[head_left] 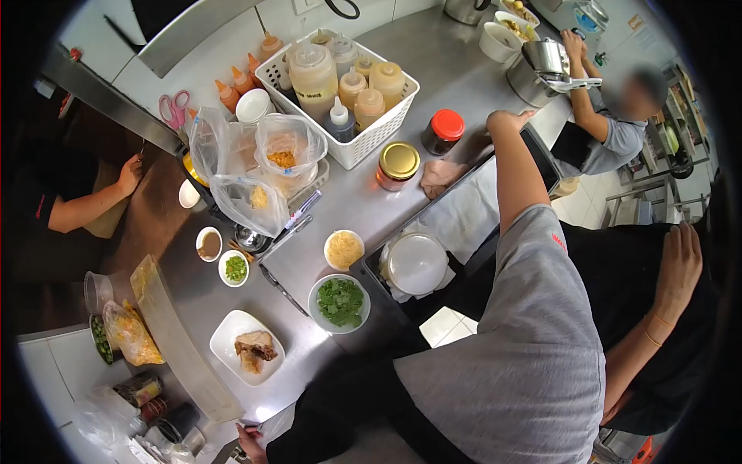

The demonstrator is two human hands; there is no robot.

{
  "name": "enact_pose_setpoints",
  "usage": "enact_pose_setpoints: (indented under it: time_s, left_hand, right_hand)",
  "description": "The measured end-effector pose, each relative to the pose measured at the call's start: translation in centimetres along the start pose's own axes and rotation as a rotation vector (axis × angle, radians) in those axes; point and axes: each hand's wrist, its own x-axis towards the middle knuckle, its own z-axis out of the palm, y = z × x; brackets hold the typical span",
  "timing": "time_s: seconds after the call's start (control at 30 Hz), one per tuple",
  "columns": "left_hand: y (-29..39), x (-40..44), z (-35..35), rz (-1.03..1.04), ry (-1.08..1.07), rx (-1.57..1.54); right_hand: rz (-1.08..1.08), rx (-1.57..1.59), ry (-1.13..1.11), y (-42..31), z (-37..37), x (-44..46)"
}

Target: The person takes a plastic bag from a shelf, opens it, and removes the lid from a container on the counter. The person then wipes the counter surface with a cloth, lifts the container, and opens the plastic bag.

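Right hand: the bare right hand [510, 120] reached out at the far end of the long black-rimmed tray [471, 203], wrist bent, fingers partly spread; whether it gripped anything could not be told.
Left hand: the bare left hand [251, 445] was low in the view near the counter's near edge, fingers loosely curled beside a dark object too cut off to identify; its hold could not be told.
Tray: it ran slantwise under the reaching forearm, with white lining and a round white container [416, 264] at its nearer end.
White dish: the squarish white dish [224, 342] with browned pieces of meat [254, 353] sat near the counter's near side, well apart from the right hand.
Bowls: the round white bowl of green leaves [339, 302] stood between dish and tray, with the small white bowl of pale shreds [343, 250] just beyond it.
Gaps: steel surface showed between dish and leaf bowl, and a wider stretch between the shreds and the gold-lidded glass jar [398, 164].
Tight side: the red-lidded dark jar [444, 132] and the lidless steel pot [535, 83] flanked the right hand.
People: a co-worker's hands [573, 48] were by the pot; another co-worker's hand [131, 174] was across the counter [309, 224].
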Motion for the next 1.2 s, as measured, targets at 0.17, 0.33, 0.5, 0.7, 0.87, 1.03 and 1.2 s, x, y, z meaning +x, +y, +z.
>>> enact_pose_setpoints:
  time_s: [0.17, 0.33, 0.5, 0.7, 0.87, 1.03, 1.2]
  left_hand:
    - [2.8, -1.6, 0.5, -0.037, -0.044, 0.040]
    - [1.5, -0.9, 0.5, -0.026, 0.037, 0.068]
    - [-2.7, 3.5, -1.6, -0.183, 0.006, -0.070]
    - [-1.7, 2.6, -1.1, -0.032, -0.287, 0.004]
    - [1.5, -1.9, -0.6, 0.349, -0.318, 0.111]
    - [0.5, -0.7, -0.3, 0.218, -0.342, -0.192]
    - [1.7, -1.3, -0.5, 0.237, -0.441, -0.224]
  right_hand:
    - [0.023, 0.233, 0.105, 0.8, 2.4, 4.4]
    - [-0.122, 0.487, 0.186, 5.5, -0.9, 2.8]
    - [-0.143, 1.580, 0.310, 6.8, 0.4, 0.7]
    - [-0.233, 2.518, 0.089, 2.7, -0.5, -12.2]
    - [-0.524, 3.001, -0.535, 0.0, -1.8, -21.5]
    - [-0.596, 2.770, -0.795, -1.5, -6.7, -32.2]
    - [-1.081, 2.522, -0.763, -4.4, -7.1, -36.1]
